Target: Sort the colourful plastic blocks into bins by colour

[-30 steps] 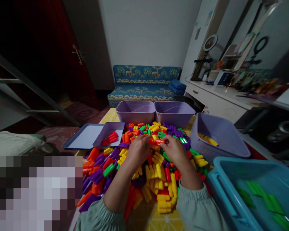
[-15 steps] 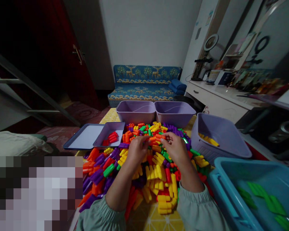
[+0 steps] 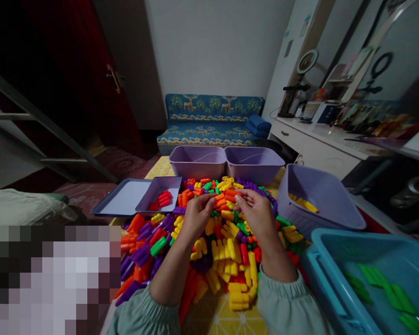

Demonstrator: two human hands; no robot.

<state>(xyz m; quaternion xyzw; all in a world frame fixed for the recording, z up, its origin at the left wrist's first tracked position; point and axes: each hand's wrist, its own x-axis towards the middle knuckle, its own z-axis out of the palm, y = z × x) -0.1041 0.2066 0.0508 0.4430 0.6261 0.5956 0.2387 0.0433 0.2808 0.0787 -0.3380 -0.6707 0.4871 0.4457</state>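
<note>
My right hand (image 3: 254, 211) pinches an orange plastic building block (image 3: 232, 195) between thumb and fingers, above the middle of a loose pile. Just left of it, my left hand (image 3: 198, 214) has its thumb and fingertips closed at the edge of another orange building block (image 3: 220, 202). Whether the two orange pieces are joined is too small to make out. Around both hands lie tube-shaped blocks in yellow, purple, red, green and orange. Yellow blocks (image 3: 226, 251) are linked in rows between my forearms.
Two purple bins (image 3: 197, 170) stand behind the pile. Another purple bin (image 3: 300, 218) at right holds yellow blocks. A blue tub (image 3: 321, 260) nearer me holds green ones. At left, a shallow tray (image 3: 150, 207) with red blocks adjoins a flat lid (image 3: 122, 200).
My right hand has raised its orange block slightly and turned it. My left hand has drawn a little to the left, and more orange shows between the hands.
</note>
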